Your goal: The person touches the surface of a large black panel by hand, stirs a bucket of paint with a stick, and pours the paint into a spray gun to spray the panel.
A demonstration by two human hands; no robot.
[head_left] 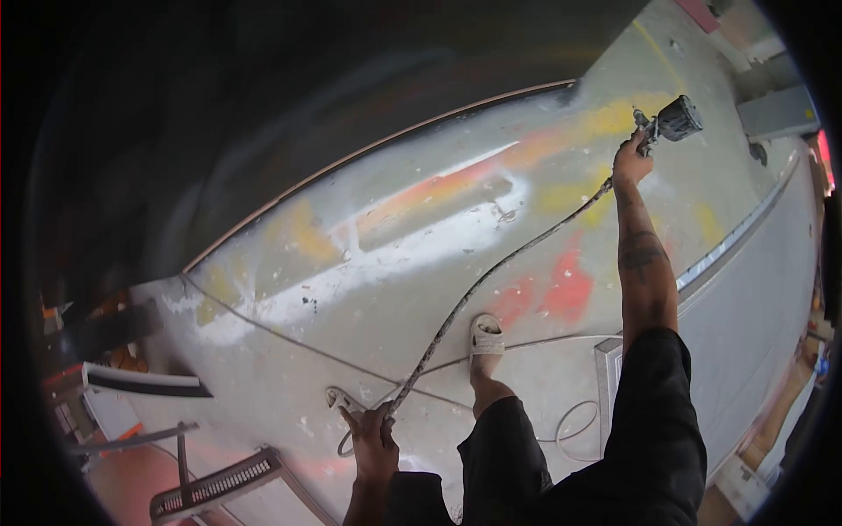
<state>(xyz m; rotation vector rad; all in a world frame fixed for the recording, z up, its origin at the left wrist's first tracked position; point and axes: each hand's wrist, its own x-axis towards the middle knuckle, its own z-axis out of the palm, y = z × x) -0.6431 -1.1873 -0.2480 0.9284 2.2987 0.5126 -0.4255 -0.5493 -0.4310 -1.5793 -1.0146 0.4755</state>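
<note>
The right hand [631, 162] is closed around the spray gun [674, 121], held far out over the paint-stained floor [368, 289]; its air hose [500, 267] runs back from the gun, past the sandalled foot [486, 337], into the left hand [373, 438], which grips it

My right arm: stretched out full length ahead, forearm bare, sleeve dark.
My right hand [631, 162]: fingers closed in a grip, wrist raised.
My left hand [373, 438]: low and close to me, fingers curled shut.
</note>
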